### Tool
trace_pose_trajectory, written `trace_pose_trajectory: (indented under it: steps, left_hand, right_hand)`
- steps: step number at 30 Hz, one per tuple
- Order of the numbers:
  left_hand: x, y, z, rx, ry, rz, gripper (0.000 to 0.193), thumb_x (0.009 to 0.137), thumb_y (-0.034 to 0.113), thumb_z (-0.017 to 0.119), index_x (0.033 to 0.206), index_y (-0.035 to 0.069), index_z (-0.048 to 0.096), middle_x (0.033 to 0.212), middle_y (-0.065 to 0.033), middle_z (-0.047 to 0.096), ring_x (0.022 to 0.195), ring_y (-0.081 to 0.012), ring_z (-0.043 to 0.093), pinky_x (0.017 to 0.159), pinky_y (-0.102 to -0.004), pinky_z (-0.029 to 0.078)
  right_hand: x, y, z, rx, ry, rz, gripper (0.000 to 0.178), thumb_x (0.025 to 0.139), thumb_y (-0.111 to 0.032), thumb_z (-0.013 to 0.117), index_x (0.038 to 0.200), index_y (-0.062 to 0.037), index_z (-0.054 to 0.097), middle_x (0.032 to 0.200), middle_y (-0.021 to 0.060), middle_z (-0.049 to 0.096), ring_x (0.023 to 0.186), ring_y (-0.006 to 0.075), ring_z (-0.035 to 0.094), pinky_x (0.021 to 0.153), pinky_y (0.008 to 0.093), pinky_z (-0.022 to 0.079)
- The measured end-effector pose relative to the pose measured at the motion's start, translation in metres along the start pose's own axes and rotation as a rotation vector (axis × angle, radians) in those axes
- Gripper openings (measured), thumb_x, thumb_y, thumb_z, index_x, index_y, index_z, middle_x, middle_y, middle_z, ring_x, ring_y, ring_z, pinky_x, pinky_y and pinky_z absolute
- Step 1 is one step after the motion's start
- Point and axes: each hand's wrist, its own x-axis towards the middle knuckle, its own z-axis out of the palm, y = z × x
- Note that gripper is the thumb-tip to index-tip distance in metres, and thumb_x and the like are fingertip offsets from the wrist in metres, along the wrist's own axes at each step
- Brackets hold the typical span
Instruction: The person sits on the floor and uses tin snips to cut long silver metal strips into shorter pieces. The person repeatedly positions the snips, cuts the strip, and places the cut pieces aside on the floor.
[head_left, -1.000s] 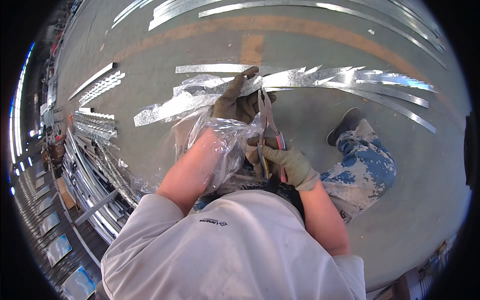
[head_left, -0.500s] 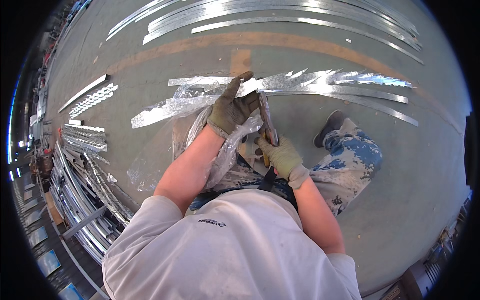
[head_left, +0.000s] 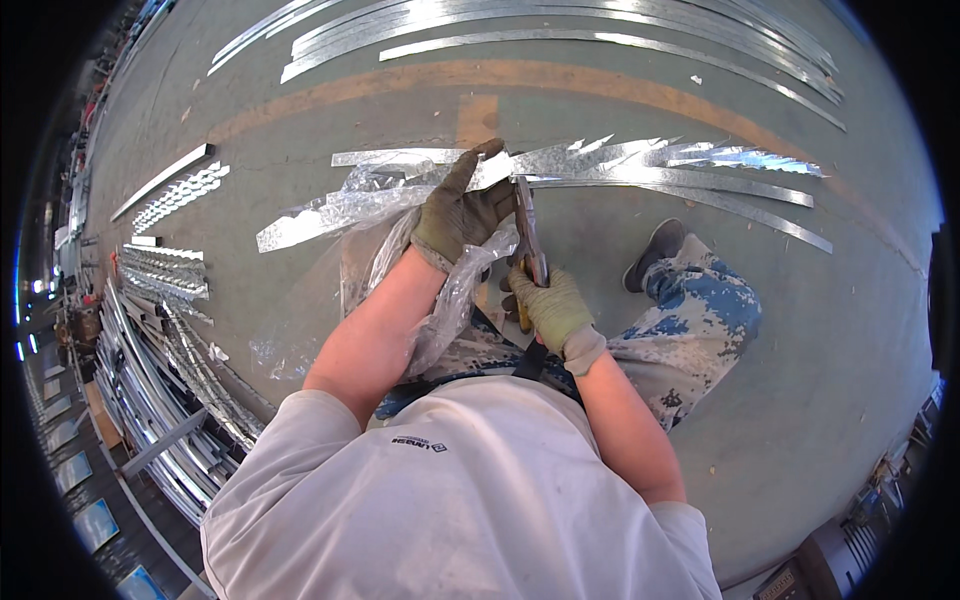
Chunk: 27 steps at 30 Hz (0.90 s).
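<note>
My left hand (head_left: 455,218), in a dark-stained work glove, is closed around a shiny sheet-metal strip (head_left: 600,160). To the right, jagged triangular points line this strip's far edge. Clear plastic film (head_left: 370,200) wraps the metal left of the hand, and more film hangs over my left forearm. In my gloved right hand (head_left: 560,312) are tin snips (head_left: 530,230) with yellow on the handles. Their jaws meet the near edge of the metal just right of my left fingers; the exact gap between the blades is too small to tell. Two plain strips (head_left: 740,190) extend beneath toward the right.
Long metal strips (head_left: 560,22) lie on the floor at the far side, beyond an orange painted line (head_left: 400,80). Left of me are toothed metal pieces (head_left: 180,195) and a pile of long metal profiles (head_left: 160,400). My shoe (head_left: 655,255) rests near the strips at right.
</note>
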Motion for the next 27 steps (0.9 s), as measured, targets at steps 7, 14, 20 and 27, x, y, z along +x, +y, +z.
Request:
trace_pose_trajectory:
  steps: [7, 14, 20, 27]
  left_hand:
    - [-0.008, 0.0, 0.019, -0.022, 0.146, 0.012, 0.042, 0.117, 0.035, 0.066, 0.15, 0.01, 0.068, 0.143, -0.0208, 0.076, 0.129, -0.0394, 0.076, 0.117, -0.0549, 0.06]
    - [-0.009, 0.004, 0.017, -0.026, 0.177, -0.004, 0.041, 0.118, 0.034, 0.066, 0.149, 0.008, 0.066, 0.143, -0.0207, 0.075, 0.128, -0.0388, 0.076, 0.116, -0.0555, 0.061]
    - [-0.002, -0.001, 0.0, -0.013, 0.139, 0.016, 0.046, 0.12, 0.036, 0.063, 0.155, 0.007, 0.059, 0.147, -0.0194, 0.072, 0.132, -0.0381, 0.074, 0.118, -0.054, 0.06]
    - [0.01, -0.006, -0.009, 0.012, 0.184, 0.027, 0.044, 0.124, 0.035, 0.054, 0.16, 0.01, 0.059, 0.141, -0.0181, 0.072, 0.121, -0.0315, 0.077, 0.108, -0.0502, 0.065]
  right_hand:
    - [-0.023, -0.034, -0.005, -0.083, -0.102, 0.063, 0.03, 0.108, -0.028, 0.08, 0.124, -0.0042, 0.072, 0.089, 0.0081, 0.076, 0.062, 0.0161, 0.068, 0.051, 0.0347, 0.051]
    - [-0.016, -0.014, -0.005, 0.196, -0.157, 0.014, 0.043, 0.107, -0.025, 0.079, 0.144, -0.0049, 0.069, 0.095, 0.0084, 0.073, 0.059, 0.015, 0.063, 0.049, 0.0337, 0.048]
    - [-0.013, -0.016, 0.011, 0.009, 0.048, 0.014, 0.036, 0.107, -0.025, 0.076, 0.137, -0.0053, 0.071, 0.094, 0.0088, 0.071, 0.059, 0.0138, 0.061, 0.048, 0.0326, 0.046]
    - [0.014, -0.02, 0.003, -0.919, 0.313, -0.137, 0.05, 0.103, -0.031, 0.07, 0.141, 0.0017, 0.067, 0.125, 0.0344, 0.078, 0.117, 0.0499, 0.078, 0.103, 0.0522, 0.062]
